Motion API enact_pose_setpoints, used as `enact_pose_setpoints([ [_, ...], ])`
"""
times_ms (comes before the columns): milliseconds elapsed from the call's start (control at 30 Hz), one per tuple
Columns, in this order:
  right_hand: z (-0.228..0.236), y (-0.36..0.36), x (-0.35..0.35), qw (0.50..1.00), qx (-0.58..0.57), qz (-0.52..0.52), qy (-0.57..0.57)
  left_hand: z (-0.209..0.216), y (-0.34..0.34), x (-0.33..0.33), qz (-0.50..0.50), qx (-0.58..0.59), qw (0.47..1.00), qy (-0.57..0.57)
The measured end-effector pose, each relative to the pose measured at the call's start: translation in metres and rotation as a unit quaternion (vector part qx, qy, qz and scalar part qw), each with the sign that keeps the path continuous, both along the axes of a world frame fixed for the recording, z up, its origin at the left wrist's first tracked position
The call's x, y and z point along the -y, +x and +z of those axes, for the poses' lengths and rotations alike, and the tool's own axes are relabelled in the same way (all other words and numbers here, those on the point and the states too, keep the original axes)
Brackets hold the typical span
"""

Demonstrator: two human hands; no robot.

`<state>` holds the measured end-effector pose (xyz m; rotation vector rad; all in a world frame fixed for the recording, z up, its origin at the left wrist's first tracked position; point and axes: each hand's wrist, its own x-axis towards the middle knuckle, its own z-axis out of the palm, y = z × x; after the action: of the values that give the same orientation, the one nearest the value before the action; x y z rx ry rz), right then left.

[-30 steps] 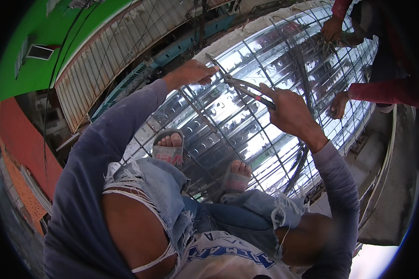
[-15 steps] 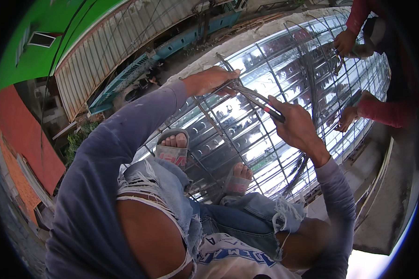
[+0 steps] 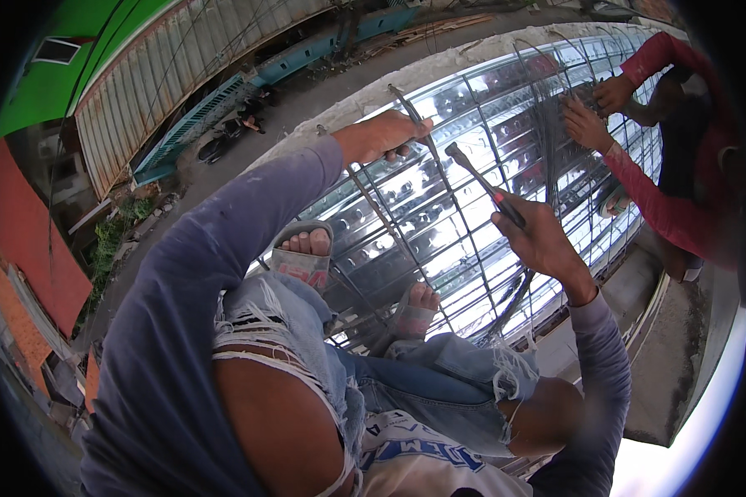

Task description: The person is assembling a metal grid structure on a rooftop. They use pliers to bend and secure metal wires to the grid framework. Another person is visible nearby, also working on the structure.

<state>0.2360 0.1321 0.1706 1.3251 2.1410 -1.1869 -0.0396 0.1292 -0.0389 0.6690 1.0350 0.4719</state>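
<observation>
My left hand (image 3: 383, 137) is closed at the far edge of a steel bar grid, its fingers curled on a dark reinforcing bar (image 3: 433, 156). Whether a thin wire is also in those fingers cannot be made out. My right hand (image 3: 540, 236) grips the red and black handles of metal pincers (image 3: 477, 176). The pincers' head points up and left, apart from the left hand and above the grid. Beneath the grid lies shiny ribbed metal decking (image 3: 464, 269).
My sandalled feet (image 3: 308, 247) rest on the grid. A bundle of dark wires (image 3: 547, 141) crosses it. At the right, a co-worker in red sleeves (image 3: 659, 195) has both hands at the bars. Beyond the rough concrete edge (image 3: 307, 137), a street (image 3: 286, 116) lies below.
The pincers have come away from the left hand, moving right and slightly down. The co-worker's lower hand has moved up toward the other one. My view has shifted slightly.
</observation>
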Motion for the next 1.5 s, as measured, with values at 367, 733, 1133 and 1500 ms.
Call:
enact_pose_setpoints([
  [367, 0.001, -0.029, -0.019, 0.967, 0.109, 0.186, 0.133, -0.005, 0.005, 0.0, 0.052, -0.025, 0.998, 0.019],
  [733, 0.026, -0.09, -0.033, 0.886, 0.236, 0.347, 0.198, -0.009, 0.002, 0.004, 0.039, -0.02, 0.998, 0.045],
  [1133, 0.029, -0.154, -0.039, 0.775, 0.298, 0.521, 0.196, -0.006, 0.003, 0.003, 0.041, -0.03, 0.998, 0.03],
  [1500, 0.037, -0.186, -0.044, 0.77, 0.386, 0.483, 0.159, -0.021, 0.007, 0.005, 0.036, -0.026, 0.997, 0.055],
])
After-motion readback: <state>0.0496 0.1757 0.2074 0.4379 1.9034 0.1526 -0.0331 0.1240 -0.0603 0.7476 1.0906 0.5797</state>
